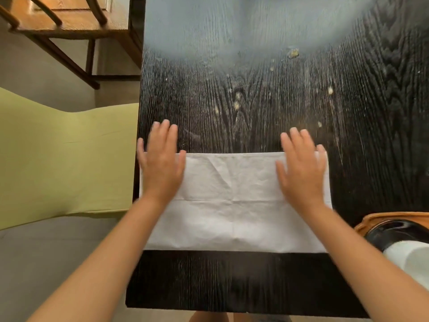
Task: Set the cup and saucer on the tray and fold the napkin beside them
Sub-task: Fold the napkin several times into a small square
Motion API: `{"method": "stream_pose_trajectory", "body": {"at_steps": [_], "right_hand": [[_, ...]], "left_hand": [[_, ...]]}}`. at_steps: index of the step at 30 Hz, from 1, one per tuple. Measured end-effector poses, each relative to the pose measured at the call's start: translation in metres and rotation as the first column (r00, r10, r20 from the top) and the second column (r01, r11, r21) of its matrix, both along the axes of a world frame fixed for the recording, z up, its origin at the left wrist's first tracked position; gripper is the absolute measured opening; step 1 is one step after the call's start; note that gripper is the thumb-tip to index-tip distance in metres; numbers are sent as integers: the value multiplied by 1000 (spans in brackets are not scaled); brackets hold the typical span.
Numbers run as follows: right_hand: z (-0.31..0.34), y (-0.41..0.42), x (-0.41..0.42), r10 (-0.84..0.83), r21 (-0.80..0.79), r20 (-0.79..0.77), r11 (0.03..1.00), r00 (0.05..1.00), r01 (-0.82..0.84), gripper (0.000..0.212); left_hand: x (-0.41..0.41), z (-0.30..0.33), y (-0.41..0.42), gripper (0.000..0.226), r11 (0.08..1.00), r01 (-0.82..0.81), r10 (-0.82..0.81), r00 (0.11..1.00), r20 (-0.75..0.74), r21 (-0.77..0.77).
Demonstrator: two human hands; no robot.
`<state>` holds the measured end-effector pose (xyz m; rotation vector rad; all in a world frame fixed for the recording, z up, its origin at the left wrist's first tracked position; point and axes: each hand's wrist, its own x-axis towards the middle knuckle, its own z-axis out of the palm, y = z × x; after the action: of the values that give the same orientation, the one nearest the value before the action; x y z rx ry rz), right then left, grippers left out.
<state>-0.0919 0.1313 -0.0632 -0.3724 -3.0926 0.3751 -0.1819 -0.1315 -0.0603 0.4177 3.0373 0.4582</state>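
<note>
The napkin (234, 201) is being pressed flat on the bench (255, 101) by both hands, left hand (162, 159) and right hand (301, 163), fingers straight; a further fold is likely needed next.

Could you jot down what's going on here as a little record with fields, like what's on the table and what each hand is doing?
surface: dark wood-grain table
napkin: white napkin spread flat near the table's near edge, creases showing
left hand: left hand flat, fingers straight, pressing the napkin's far left corner
right hand: right hand flat, fingers straight, pressing the far right corner
tray: orange tray at lower right, partly out of frame
on tray: black saucer with a white cup, cut off by the frame
napkin fold: not yet finished
</note>
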Motion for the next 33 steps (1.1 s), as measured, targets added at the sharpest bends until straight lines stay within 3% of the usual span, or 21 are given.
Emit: {"method": "stream_pose_trajectory", "body": {"at_steps": [4,6,10,15,18,20,22,25,33], "right_hand": [[-24,-72,11,98,-60,84,994,992,-93,58],[-36,-80,14,126,-26,138,992,982,-124,58],[-39,-36,24,112,32,172,992,979,-119,62],[-24,42,55,-180,166,256,976,950,141,66],[-14,18,57,-312,177,198,944,929,279,68],[-10,-33,56,-266,66,145,964,953,259,67],[-15,-94,62,-90,-16,144,996,986,93,67],[-30,-129,82,64,9,202,998,977,-67,66],[-25,-4,142,-143,158,281,982,949,101,65]], "left_hand": [[54,-24,49,56,952,293,-284,953,106,-83],[63,-38,53,54,931,344,-323,932,163,-122],[56,-45,35,60,954,254,-225,958,178,-158],[47,-42,14,64,967,176,-139,970,199,-186],[46,-41,15,64,968,171,-135,971,196,-181],[46,-41,16,65,968,170,-134,973,190,-187],[47,-41,16,65,969,169,-134,973,188,-183],[48,-42,16,65,972,163,-132,974,185,-167],[52,-42,19,61,978,106,-84,989,125,-180]]}}
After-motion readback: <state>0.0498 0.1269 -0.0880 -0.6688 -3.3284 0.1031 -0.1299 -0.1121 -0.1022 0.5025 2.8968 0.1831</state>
